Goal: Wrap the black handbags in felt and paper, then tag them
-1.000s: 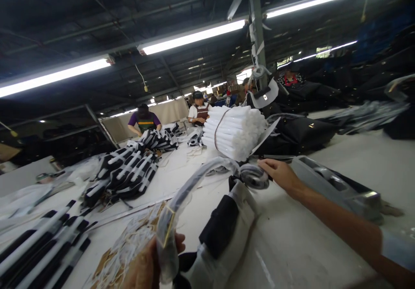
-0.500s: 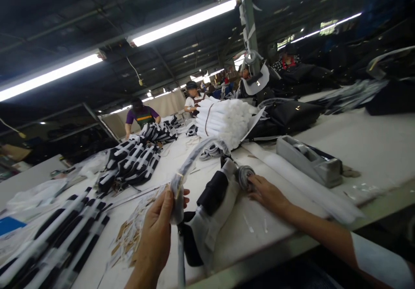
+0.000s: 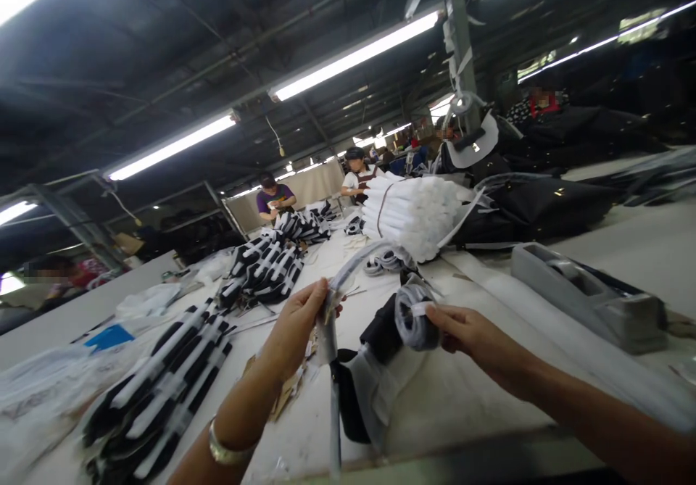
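The grey strap coil [image 3: 421, 334] was found above the counter [image 3: 489, 412], near its near edge, pinched between the thumb and fingers of the right hand [image 3: 475, 331]. It was judged light, pliable and somewhat springy, its film wrap possibly slippery; the outer turns at the pale tab offered the surest hold, since a loose grip could let it unwind. The left hand [image 3: 301, 318] was closed around a film-wrapped strap [image 3: 356, 259], which arched away from the near edge; whether it joined the coil could not be told. A black-and-white padded piece [image 3: 380, 333] lay between the hands, crowding the space below. Beyond stood a bundle of white rolls [image 3: 405, 213]; a grey tape dispenser [image 3: 587, 300] sat toward the right, and padded strips [image 3: 174, 391] lay left.
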Demonstrator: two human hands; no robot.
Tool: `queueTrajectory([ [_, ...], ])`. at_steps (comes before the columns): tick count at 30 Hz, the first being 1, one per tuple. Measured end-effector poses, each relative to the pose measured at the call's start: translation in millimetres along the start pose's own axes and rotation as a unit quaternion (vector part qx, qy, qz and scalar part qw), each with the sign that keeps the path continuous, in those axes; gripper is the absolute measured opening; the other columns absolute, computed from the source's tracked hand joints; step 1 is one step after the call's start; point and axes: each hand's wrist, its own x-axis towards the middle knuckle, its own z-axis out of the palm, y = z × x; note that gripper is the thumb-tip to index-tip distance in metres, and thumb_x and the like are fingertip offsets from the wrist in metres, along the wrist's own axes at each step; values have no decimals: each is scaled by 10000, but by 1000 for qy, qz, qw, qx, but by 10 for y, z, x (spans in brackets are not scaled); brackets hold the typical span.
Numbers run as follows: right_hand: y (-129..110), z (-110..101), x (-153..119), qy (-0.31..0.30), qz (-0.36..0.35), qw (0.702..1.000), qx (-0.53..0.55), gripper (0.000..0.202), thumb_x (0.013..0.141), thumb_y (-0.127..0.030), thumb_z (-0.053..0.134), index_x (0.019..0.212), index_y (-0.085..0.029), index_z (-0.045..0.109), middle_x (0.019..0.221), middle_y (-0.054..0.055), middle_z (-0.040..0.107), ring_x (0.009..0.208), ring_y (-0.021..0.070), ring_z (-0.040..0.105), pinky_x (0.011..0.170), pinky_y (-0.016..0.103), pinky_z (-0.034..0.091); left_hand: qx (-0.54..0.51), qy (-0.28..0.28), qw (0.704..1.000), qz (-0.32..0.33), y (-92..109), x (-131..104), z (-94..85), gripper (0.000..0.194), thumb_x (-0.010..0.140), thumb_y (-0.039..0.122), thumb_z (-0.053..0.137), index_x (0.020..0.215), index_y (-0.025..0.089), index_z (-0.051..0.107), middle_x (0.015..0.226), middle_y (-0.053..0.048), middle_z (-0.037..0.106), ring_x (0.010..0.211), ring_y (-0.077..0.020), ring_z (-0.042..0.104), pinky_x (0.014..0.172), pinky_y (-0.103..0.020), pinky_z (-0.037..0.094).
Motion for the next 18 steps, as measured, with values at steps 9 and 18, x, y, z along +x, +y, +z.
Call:
queueTrajectory([
  [9, -359, 644, 343, -88, -11, 979, 185, 450, 736, -521, 799, 1004, -167, 727, 946, 35, 657, 830, 132, 563, 819, 279, 483, 20, -65, 997, -48, 305, 48, 116, 480, 660, 537, 848, 939, 158, 754, 819, -36, 703, 710, -119, 602, 658, -208, 450],
  [18, -511, 781, 324, -69, -94, 970, 212, 451, 718, -500, 810, 990, -150, 728, 913, 42, 706, 864, 173, 664, 892, 350, 541, 88, -75, 993, -38, 323, 144, 61, 470, 693, 500, 842, 1008, 190, 681, 890, -16, 713, 754, -126, 630, 699, -219, 461],
])
